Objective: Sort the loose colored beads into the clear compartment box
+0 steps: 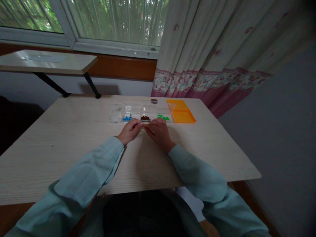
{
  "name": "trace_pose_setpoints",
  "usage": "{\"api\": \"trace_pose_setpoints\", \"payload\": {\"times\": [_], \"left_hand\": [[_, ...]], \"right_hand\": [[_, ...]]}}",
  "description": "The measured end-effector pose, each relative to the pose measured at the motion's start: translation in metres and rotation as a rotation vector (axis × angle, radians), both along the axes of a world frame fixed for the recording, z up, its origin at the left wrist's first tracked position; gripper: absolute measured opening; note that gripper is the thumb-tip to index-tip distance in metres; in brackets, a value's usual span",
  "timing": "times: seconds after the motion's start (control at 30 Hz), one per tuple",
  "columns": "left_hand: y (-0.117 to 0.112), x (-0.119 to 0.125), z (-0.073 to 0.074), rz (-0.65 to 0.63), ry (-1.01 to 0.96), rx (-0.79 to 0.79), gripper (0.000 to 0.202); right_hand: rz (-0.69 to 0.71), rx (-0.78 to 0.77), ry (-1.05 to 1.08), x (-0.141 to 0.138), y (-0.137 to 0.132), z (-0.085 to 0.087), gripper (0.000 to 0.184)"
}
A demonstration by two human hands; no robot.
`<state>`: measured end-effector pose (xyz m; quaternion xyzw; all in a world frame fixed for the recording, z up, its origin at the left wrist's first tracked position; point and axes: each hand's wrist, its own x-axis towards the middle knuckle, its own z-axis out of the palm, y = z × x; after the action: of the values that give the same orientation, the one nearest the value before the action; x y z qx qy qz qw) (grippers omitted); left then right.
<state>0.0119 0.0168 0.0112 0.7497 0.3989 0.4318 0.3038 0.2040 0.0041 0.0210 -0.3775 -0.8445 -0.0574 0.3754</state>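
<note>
My left hand (130, 130) and my right hand (159, 132) meet fingertip to fingertip just in front of a clear compartment box (116, 118). Both are closed in a pinch; whatever lies between the fingers is too small to make out. Behind my left hand, blue pieces (127, 118) fill one compartment. Dark brown pieces (145, 118) lie in the one behind the gap between my hands. Green pieces (163, 117) sit in the compartment beyond my right hand. A white ring (128, 107) rests in a back compartment.
An orange tray (183, 113) adjoins the box on the right. A round dark disc (154, 101) is set in the table (81, 144) near its back edge. At the back left, a raised shelf (54, 64) stands on black legs. A curtain (204, 49) hangs behind the table.
</note>
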Motion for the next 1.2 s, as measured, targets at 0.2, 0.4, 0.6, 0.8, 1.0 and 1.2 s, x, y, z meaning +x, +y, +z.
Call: {"api": "trace_pose_setpoints", "payload": {"times": [0.2, 0.4, 0.6, 0.8, 1.0, 1.2], "left_hand": [[0.000, -0.001, 0.000, 0.021, 0.000, 0.037, 0.039], [0.002, 0.000, -0.004, 0.026, -0.006, 0.064, 0.040], [0.002, -0.002, -0.005, 0.034, 0.018, 0.070, 0.038], [-0.001, 0.000, -0.001, 0.049, 0.021, 0.102, 0.034], [0.002, -0.006, -0.002, 0.151, 0.058, 0.144, 0.029], [0.004, -0.010, 0.001, 0.278, -0.004, 0.112, 0.026]], "right_hand": [[0.007, 0.008, -0.005, -0.003, -0.003, 0.003, 0.017], [0.022, 0.102, -0.008, -0.003, -0.001, 0.001, 0.016], [0.015, 0.075, -0.017, -0.003, 0.000, -0.003, 0.015], [0.011, 0.065, -0.024, -0.003, -0.001, 0.002, 0.016], [-0.160, 0.037, 0.029, 0.031, 0.015, 0.010, 0.023], [-0.533, 0.018, 0.180, 0.097, 0.040, 0.011, 0.032]]}}
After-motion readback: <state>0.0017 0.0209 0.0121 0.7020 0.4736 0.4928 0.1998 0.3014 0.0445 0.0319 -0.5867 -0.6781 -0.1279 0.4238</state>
